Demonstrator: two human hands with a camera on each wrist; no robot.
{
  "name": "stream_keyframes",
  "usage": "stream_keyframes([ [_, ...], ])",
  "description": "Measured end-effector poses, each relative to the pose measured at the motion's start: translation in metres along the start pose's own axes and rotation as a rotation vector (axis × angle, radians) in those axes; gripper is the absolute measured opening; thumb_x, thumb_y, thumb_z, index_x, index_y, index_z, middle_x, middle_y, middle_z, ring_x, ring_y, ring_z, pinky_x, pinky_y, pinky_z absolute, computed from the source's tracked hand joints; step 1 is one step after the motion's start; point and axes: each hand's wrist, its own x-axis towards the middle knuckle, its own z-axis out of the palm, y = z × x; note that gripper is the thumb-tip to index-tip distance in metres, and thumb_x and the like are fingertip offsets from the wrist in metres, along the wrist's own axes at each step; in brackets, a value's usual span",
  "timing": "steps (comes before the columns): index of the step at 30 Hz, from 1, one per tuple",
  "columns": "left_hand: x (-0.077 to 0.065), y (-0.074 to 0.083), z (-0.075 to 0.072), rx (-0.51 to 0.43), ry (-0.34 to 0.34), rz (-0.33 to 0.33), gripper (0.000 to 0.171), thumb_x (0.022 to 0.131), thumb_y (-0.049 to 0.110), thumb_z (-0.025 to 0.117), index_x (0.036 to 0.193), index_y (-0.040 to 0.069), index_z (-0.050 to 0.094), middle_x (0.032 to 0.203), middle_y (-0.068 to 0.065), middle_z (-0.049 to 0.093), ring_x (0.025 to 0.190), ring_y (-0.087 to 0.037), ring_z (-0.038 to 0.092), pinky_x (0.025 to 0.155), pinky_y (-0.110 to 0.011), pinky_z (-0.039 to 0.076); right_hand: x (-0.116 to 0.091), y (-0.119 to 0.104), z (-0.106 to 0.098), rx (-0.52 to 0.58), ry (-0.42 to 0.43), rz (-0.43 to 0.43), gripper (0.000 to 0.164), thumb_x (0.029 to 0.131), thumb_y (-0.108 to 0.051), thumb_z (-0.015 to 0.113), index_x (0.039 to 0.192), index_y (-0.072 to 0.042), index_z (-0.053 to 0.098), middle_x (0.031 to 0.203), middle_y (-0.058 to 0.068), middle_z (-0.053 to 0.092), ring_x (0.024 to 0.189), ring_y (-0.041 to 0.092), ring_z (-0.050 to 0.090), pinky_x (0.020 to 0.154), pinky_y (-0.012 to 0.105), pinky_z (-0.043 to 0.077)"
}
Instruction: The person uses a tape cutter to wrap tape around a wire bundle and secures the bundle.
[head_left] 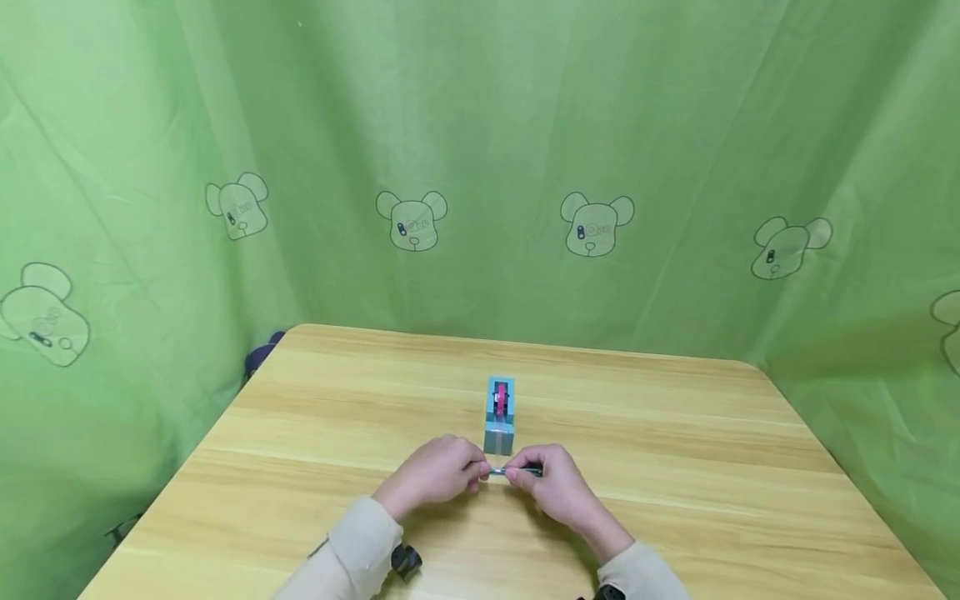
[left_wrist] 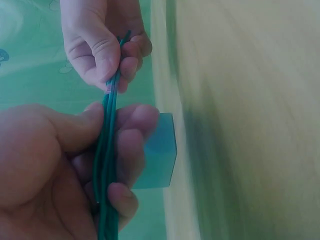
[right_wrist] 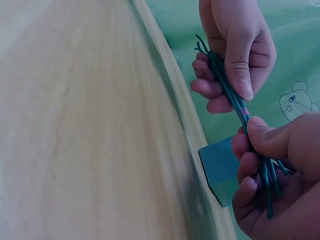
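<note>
Where the bundle of green wire strands (left_wrist: 111, 107) spans the gap between the two hands, just on the near side of the blue tape dispenser (head_left: 501, 425), both sets of fingers pinch it: the left hand (head_left: 442, 471) between thumb and curled fingers, the right hand (head_left: 555, 483) likewise, thumb against the strands. A shiny, pinkish band (right_wrist: 243, 111) shows on the bundle between the thumbs; whether it goes all the way round, I cannot tell. Working at that band would probably go best with the strands squeezed parallel on either side, both thumbs close to it, and the bundle rolled rather than bent, since the ends fan apart in the right palm and could splay. The wood-grain table (head_left: 712, 467) has rounded far corners and streaked, pale yellow boards. Green curtain (head_left: 495, 100) surrounds it, printed with outlined bear heads (head_left: 412, 223), and something purple (head_left: 261, 354) peeks out beyond the left edge.
</note>
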Motion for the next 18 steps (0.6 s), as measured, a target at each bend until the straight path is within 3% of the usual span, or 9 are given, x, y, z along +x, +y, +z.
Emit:
stream_keyframes([
  [9,0.002,-0.0034,0.0039,0.045,0.031,0.022,0.025,0.098,0.022,0.062,0.074,0.018,0.069,0.058,0.013,0.055,0.053,-0.002,0.046,0.06,-0.02,0.044,-0.002,-0.0022,-0.0007,0.066,-0.041,0.02,0.011,0.091,-0.013,0.071,0.091,-0.002,0.073,0.081,0.006,0.066,0.06,0.012,0.049,0.05,0.022,0.042],
  [18,0.0024,-0.0042,0.006,0.038,0.064,0.004,0.021,0.095,0.02,0.066,0.075,0.019,0.071,0.059,0.012,0.056,0.056,-0.002,0.049,0.06,-0.021,0.045,0.0009,-0.0016,-0.0027,0.176,-0.097,0.133,0.02,0.097,-0.018,0.063,0.1,0.0,0.071,0.083,0.01,0.065,0.068,0.018,0.052,0.053,0.026,0.044],
])
